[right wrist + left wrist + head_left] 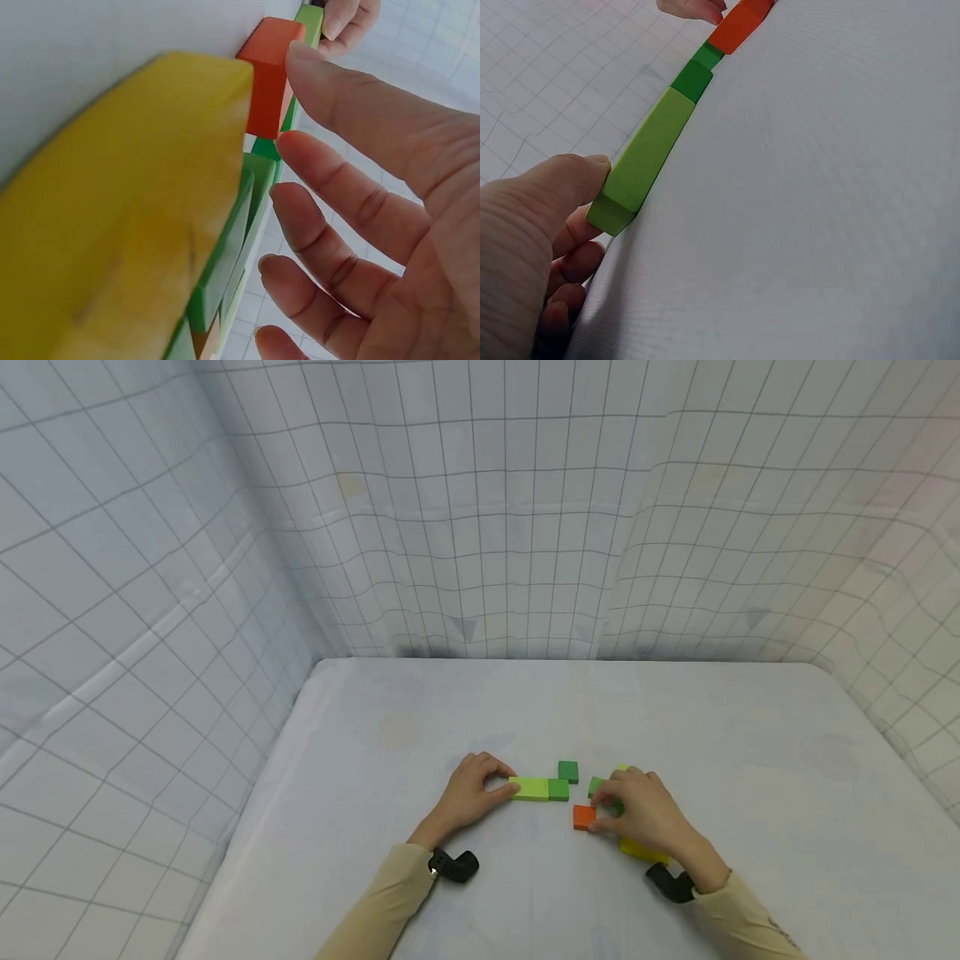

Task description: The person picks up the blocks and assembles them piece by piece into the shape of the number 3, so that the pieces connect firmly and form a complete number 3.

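- I see grid-patterned cloth (487,527) rising behind the table and along its sides.
- The white table (412,710) carries all the blocks, grouped around its middle, well apart from its left and right edges.
- The left hand (471,791) is partly closed, thumb and fingers pinching the light-green block's end towards the table's left edge.
- The right hand (642,807) has its fingers loosely bent, thumb and index fingertip at the orange block; I can't tell whether they grip it.
- The yellow block (643,852) lies partly under the right hand, towards the near edge.
- The long light-green block (529,789) lies lengthwise between the left and right edges.
- The orange block (584,817) sits beside the right thumb.
- A green block (558,790) touches the light-green block's right-edge end; a darker green block (567,772) lies towards the far edge.
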